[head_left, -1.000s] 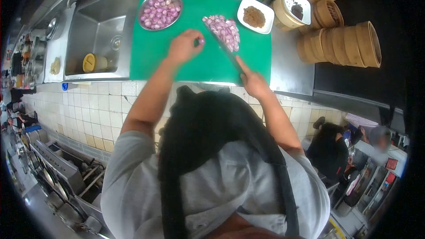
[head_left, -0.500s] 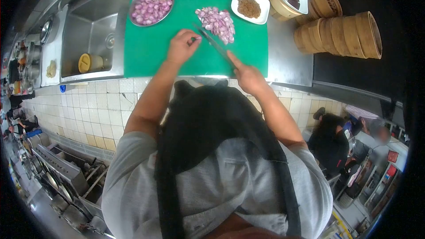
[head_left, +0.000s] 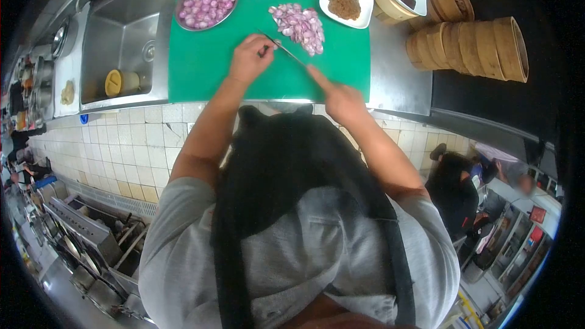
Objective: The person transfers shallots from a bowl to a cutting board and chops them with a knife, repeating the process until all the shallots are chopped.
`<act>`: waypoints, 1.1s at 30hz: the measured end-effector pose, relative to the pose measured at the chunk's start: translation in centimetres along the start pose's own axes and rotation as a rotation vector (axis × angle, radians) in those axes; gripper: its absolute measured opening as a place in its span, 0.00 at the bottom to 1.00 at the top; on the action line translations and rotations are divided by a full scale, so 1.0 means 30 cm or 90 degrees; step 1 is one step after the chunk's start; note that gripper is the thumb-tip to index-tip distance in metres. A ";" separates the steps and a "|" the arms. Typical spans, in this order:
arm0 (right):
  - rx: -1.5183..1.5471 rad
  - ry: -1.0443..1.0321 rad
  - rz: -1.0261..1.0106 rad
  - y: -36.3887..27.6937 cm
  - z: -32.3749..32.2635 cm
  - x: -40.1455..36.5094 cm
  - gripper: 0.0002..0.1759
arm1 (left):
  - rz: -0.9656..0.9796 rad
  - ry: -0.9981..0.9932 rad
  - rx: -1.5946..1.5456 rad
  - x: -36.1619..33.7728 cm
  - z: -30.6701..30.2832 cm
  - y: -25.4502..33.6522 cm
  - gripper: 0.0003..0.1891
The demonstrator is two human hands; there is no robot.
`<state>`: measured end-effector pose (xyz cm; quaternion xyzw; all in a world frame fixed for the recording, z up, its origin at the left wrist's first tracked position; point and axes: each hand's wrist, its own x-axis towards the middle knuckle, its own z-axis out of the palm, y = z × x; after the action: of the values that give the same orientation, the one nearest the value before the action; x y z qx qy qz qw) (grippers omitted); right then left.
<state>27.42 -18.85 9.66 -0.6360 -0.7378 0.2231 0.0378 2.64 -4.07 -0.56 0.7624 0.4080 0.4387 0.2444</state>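
On the green cutting board point(head_left: 207, 70) my left hand point(head_left: 250, 60) is closed, fingers curled round a small shallot that they mostly hide. My right hand point(head_left: 342, 102) grips a knife point(head_left: 292, 55), its index finger stretched along the back of the blade. The blade slants up and left, its front part right beside my left fingertips. Just beyond the knife lies a heap of sliced shallots point(head_left: 300, 27). A metal bowl point(head_left: 178, 15) at the board's upper left holds whole peeled shallots point(head_left: 207, 5).
A white square dish point(head_left: 364, 19) of brown paste sits at the board's upper right. Bamboo steamers point(head_left: 469, 49) and a white container point(head_left: 420, 3) stand further right. Left is a steel sink point(head_left: 116, 39) with a yellow-lidded tub point(head_left: 116, 83). Another person point(head_left: 454, 192) is behind, at right.
The knife has shifted left, its blade closer against my left fingertips. My left hand stays closed in nearly the same place. The view has tilted slightly, so the board sits a little higher.
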 end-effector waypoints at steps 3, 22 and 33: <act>0.019 0.012 -0.007 -0.002 0.005 0.024 0.45 | 0.002 -0.004 -0.003 0.001 -0.006 0.000 0.07; 0.011 -0.025 -0.002 -0.001 0.013 0.039 0.46 | 0.004 0.002 -0.004 0.004 -0.007 -0.006 0.06; 0.021 0.005 -0.021 -0.010 0.013 0.039 0.47 | 0.010 0.000 -0.012 0.003 -0.013 0.004 0.06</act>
<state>26.79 -17.87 9.16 -0.6241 -0.7440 0.2322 0.0546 2.37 -4.06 -0.24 0.7632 0.3978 0.4444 0.2485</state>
